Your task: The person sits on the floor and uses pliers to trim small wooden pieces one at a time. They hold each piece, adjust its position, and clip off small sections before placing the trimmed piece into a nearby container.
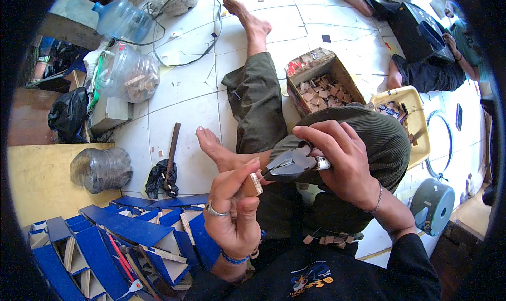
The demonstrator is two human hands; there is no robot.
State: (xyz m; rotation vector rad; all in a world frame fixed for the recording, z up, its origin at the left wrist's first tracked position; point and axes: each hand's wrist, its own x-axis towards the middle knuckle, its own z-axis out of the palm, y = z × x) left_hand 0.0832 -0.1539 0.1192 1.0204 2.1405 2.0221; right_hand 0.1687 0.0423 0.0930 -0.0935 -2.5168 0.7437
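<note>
Pinching a small block [253, 185] between thumb below and fingertips above, the left hand [232, 209] is holding it near the centre of the frame, its brown face and pale layered edge showing. The right hand [342, 161] is gripping the pliers [292, 163] by their handles, just right of centre; their jaws are pointing down-left toward the block, though whether the tips are touching it cannot be told.

The block is looking light and stiff, probably wood board, so it is unlikely to be bending under finger pressure; its layered edge might be splintering if squeezed hard. The broad faces are offering the surest hold. The pliers are seeming heavier, rigid and slick along the metal, so the handles are giving the better grip.

Pale lettering [324, 282] is showing beside a coloured picture [301, 282] on the black shirt [369, 274], at the lower edge of the frame. Above centre, a red patch [295, 66] is marking the box [340, 71], too small for reading.
</note>
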